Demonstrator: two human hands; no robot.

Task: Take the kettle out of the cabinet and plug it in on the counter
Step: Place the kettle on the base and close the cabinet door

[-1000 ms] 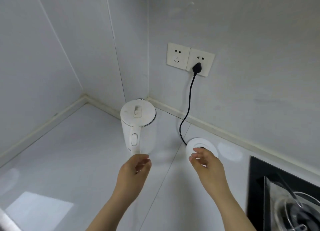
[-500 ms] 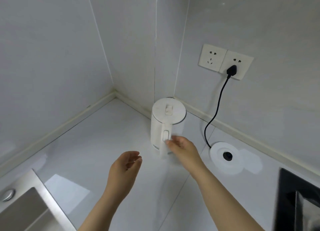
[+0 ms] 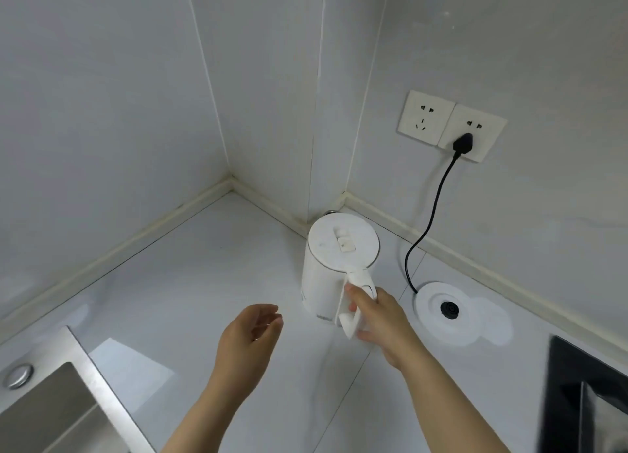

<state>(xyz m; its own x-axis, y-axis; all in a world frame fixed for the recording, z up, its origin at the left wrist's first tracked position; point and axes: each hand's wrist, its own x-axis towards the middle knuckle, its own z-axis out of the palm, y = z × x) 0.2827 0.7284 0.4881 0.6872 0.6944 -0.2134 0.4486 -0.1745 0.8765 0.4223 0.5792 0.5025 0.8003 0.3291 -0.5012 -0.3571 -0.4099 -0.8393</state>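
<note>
Right hand (image 3: 380, 320) grips handle of kettle (image 3: 334, 265), upright near counter's (image 3: 176, 282) back corner. Left hand (image 3: 249, 337) open, holding nothing. Base (image 3: 445, 313) beside kettle, plugged in.

Open counter (image 3: 392, 269) between kettle (image 3: 343, 242) and base (image 3: 438, 327); cord (image 3: 438, 194) behind

Steel sink (image 3: 91, 381) btm left w/ round cap (image 3: 18, 376); black hob (image 3: 571, 378) btm right; grey wall tiles (image 3: 102, 95) behind.

One kettle (image 3: 339, 245), one base (image 3: 431, 301), one plug (image 3: 463, 144), two sockets (image 3: 426, 118) (image 3: 482, 131), two hands (image 3: 249, 333) (image 3: 379, 316), one sink (image 3: 51, 415)
</note>
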